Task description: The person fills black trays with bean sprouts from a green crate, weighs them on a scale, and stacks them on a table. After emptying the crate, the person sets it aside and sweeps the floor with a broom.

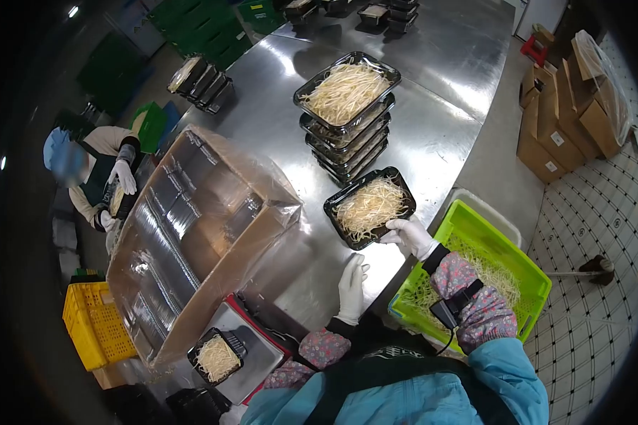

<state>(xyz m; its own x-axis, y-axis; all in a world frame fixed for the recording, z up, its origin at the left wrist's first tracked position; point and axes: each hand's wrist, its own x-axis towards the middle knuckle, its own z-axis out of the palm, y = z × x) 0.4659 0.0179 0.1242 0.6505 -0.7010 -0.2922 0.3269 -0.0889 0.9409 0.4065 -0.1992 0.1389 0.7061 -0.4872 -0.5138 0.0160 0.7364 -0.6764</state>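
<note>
My right hand, in a white glove, pinches the near right edge of a black tray of bean sprouts. That tray is slightly tilted over the steel table. My left hand, also gloved, is just below the tray, apart from it, with fingers stretched out and nothing in them. Beyond the held tray rises a stack of black trays; the top tray is heaped with bean sprouts. Under my right forearm sits a lime-green basket with loose sprouts inside, partly hidden by my sleeve.
A plastic-lined carton of empty black trays stands left. Near me another sprout tray rests on a metal platform, apparently a scale. A co-worker handles a tray at far left. Brown cardboard boxes stand right.
</note>
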